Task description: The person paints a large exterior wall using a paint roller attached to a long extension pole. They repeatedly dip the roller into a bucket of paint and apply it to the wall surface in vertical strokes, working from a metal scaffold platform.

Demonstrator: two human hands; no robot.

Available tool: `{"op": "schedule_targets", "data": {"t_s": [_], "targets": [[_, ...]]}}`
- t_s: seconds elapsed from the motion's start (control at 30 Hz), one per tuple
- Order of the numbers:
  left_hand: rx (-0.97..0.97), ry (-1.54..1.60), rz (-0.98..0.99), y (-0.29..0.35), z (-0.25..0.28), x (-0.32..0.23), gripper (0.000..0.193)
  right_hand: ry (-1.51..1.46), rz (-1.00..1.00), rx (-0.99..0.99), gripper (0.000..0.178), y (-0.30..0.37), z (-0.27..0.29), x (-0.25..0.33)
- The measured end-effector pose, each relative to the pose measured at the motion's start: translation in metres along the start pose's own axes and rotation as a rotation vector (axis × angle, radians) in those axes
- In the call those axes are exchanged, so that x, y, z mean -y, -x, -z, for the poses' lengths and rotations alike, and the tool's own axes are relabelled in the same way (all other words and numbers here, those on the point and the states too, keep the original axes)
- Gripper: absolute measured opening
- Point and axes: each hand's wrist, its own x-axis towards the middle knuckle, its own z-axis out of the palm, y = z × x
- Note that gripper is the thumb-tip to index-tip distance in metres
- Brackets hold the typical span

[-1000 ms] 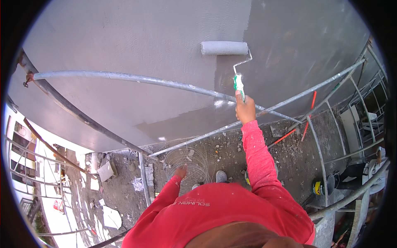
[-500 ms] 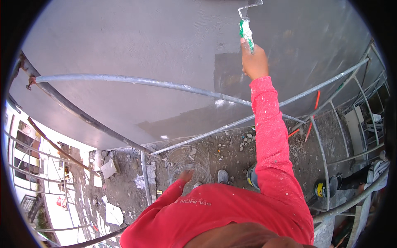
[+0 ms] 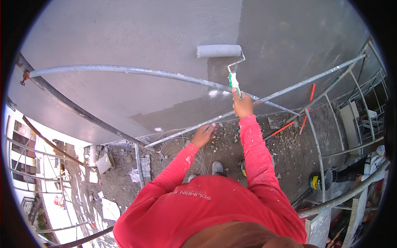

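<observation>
My right hand (image 3: 242, 104) is wrapped round the green-and-white handle of a paint roller (image 3: 219, 51). The roller's pale grey sleeve lies against the grey wall (image 3: 136, 37), straddling the edge between a lighter area on the left and a darker one on the right. The handle passes in front of a scaffold brace. Lower and to the left, my left hand (image 3: 202, 135) is just beside a diagonal scaffold brace (image 3: 186, 131), its fingers partly stretched and nothing visible in them. Whether it touches the brace I cannot tell.
Crossed metal tubes (image 3: 124, 69) stand between me and the wall. Coiled wire (image 3: 173, 155), stones and debris lie on the ground. A bucket (image 3: 244, 168) is partly hidden by my right arm. At right, another person (image 3: 353, 175) is beside a black-and-yellow bucket (image 3: 316, 182).
My right hand has come down toward me with the roller, bringing its sleeve into view. My left hand has risen from low by my body toward the brace.
</observation>
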Motion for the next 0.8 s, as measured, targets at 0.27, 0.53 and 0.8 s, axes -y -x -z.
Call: {"op": "schedule_targets", "data": {"t_s": [0.27,0.53,0.8], "targets": [[-0.097,-0.104,-0.308,0.016,-0.029,-0.141,0.041,-0.406,0.486,-0.052,0.037,0.118,-0.017,-0.008],[-0.390,0.314,-0.111,0.116,-0.018,-0.058,0.023,-0.143,0.568,0.647,0.039,0.175,-0.052,-0.062],[-0.831,0.739,0.285,0.112,0.012,0.042,0.014,0.210,0.121,0.725,0.039,0.171,-0.010,-0.140]]}}
